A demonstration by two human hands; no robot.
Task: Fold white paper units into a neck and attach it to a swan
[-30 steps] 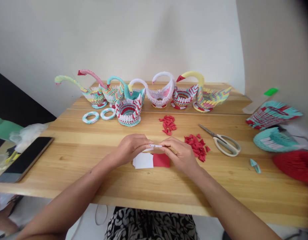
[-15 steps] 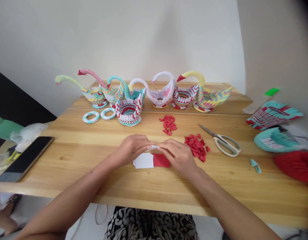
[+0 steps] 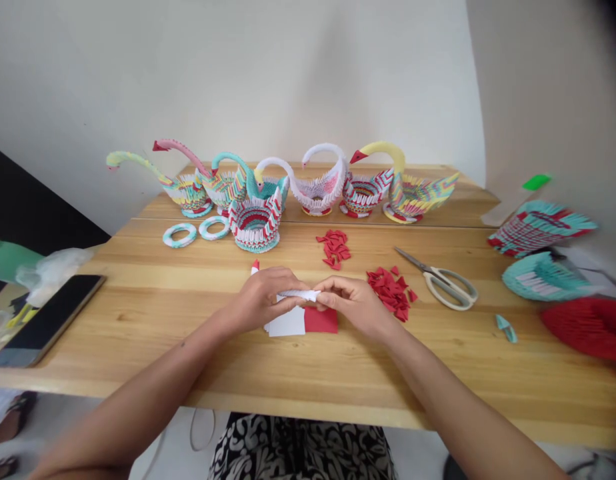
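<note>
White paper piece [image 3: 299, 294] pinched between left hand [image 3: 262, 300] and right hand [image 3: 352, 303], mid-frame. Wooden table [image 3: 188, 360] lit evenly; pale wall [image 3: 228, 80] across the top, floor [image 3: 178, 440] visible lower left.

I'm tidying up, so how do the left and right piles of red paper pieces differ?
The left pile is smaller and farther back; the right pile is larger and nearer the front. The right pile lies beside the scissors; the left pile sits farther off. Both are folded paper.
</note>
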